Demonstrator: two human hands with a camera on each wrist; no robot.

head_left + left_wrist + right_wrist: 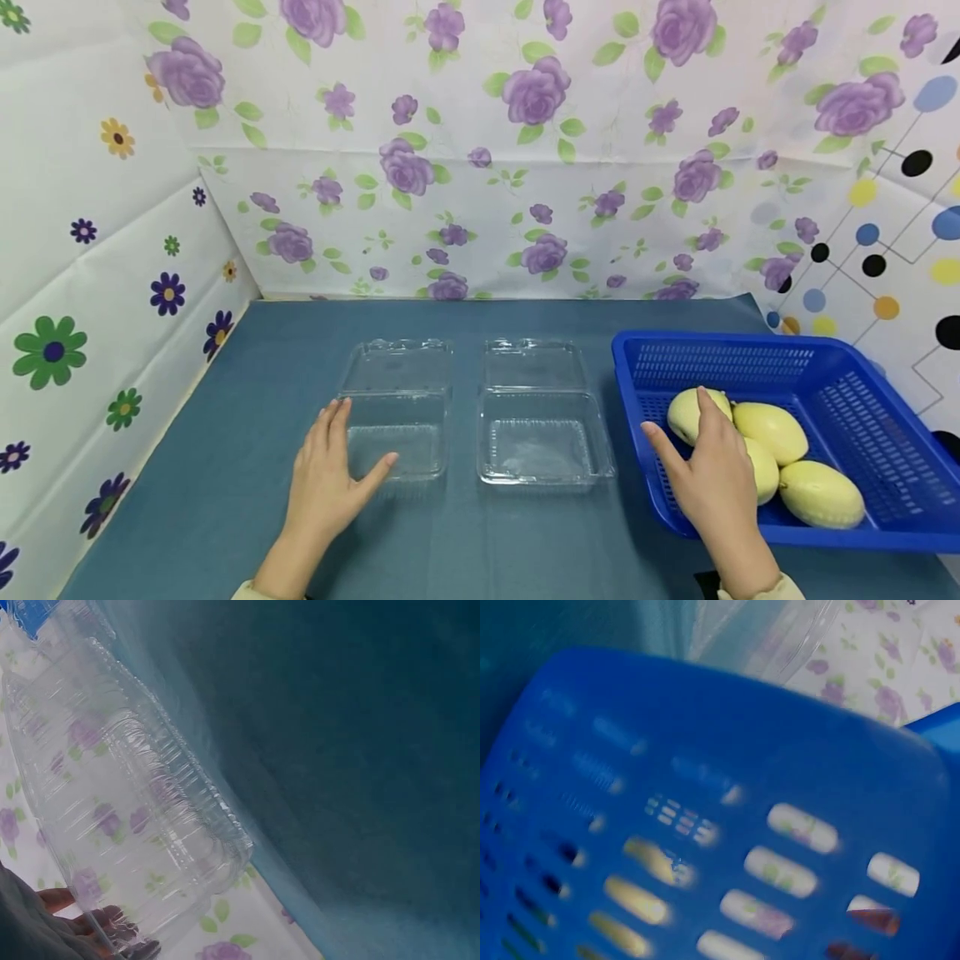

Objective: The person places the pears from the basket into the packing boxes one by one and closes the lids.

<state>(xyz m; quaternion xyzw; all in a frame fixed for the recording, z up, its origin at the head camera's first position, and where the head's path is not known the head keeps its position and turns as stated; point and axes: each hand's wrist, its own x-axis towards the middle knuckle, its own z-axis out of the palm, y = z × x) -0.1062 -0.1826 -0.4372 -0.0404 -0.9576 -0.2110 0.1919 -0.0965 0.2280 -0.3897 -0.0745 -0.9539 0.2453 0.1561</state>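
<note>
On the left stands a clear plastic clamshell box point(401, 450) with its lid raised at the back. My left hand point(327, 483) is beside its left side, fingers extended and thumb spread, holding nothing. The left wrist view catches some fingers point(56, 900) by the transparent wall; contact is unclear. My right hand point(716, 487) hovers over the left edge of a blue plastic basket point(720, 337), fingers extended, partly covering several pale yellow oval fruits point(822, 495) inside. Whether it touches one cannot be told. In the right wrist view, the slotted basket wall point(727, 712) hides most of the hand.
A second clear clamshell box point(538, 450), its lid also raised, stands between the first box and the basket. All rest on a blue-green tabletop point(247, 400). A flower-printed sheet point(480, 192) rises behind the table, with patterned sheets at both sides.
</note>
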